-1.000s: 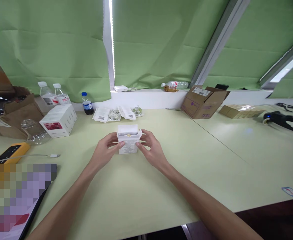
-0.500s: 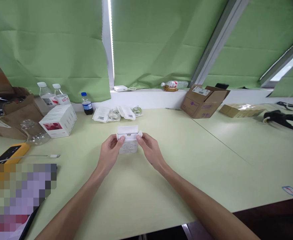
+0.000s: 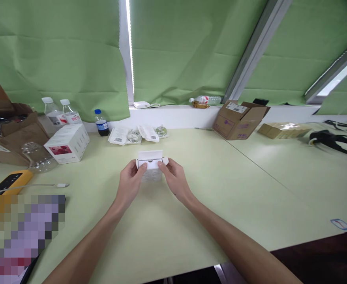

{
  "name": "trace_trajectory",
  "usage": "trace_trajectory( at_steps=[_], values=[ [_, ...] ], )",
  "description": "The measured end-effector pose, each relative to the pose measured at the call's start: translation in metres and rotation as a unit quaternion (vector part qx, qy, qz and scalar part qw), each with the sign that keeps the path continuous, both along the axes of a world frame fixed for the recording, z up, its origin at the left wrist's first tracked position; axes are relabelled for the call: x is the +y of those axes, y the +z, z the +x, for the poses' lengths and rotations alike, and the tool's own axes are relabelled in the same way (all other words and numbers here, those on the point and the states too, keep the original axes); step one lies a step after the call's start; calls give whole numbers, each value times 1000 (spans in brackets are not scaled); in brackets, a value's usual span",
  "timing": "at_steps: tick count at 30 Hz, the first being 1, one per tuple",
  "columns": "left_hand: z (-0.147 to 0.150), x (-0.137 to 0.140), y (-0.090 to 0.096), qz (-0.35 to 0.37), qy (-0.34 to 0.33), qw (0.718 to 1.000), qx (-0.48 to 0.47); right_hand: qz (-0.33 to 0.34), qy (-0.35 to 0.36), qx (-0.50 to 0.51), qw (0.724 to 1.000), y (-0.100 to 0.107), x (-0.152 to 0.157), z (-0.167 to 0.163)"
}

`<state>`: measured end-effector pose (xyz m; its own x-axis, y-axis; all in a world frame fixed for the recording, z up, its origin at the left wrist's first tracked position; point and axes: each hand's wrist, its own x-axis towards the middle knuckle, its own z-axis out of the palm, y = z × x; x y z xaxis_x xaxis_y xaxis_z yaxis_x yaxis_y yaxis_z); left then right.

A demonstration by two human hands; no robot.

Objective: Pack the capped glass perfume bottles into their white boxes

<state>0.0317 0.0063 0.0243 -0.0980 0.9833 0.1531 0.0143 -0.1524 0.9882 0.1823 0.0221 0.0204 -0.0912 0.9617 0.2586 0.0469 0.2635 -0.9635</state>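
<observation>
A small white carton [image 3: 151, 175] with grey print on its front stands upright at the middle of the pale table [image 3: 161, 225]. Its back lid flap is raised and its side flaps stick outward. My left hand [image 3: 131, 179] grips the carton's left side, thumb on the upper front edge. On the opposite side my right hand [image 3: 176, 179] holds it the same way, thumb bent over the front edge. What lies inside the carton is hidden. Beyond it lie white packets [image 3: 119, 135] with barcodes, beside clear round packs [image 3: 134, 136].
Left are a white box [image 3: 68, 144], an empty clear bottle [image 3: 38, 157], a dark drink bottle [image 3: 102, 124], a yellow device [image 3: 12, 181] with a cable, and a brown bag [image 3: 16, 138]. Toward the back right sit an open cardboard box [image 3: 235, 122] and a flat tan package [image 3: 282, 131].
The carton's top has tipped slightly, showing more of its opening area. My right thumb has shifted a little inward along the front edge. The whole view has moved slightly.
</observation>
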Motion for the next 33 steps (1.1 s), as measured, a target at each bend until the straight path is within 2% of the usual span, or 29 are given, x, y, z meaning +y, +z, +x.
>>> trace_trajectory(
  at_steps=[16,23,33],
  values=[
    [6,-2,-2,5,-28,998,-52,-5,-12,-8,1000,-1,2,-6],
    [9,-4,-7,26,-14,994,-106,-8,-10,-15,1000,0,3,-4],
    [13,0,-14,15,-4,995,-100,-17,12,-18,1000,-2,-3,-9]
  ],
)
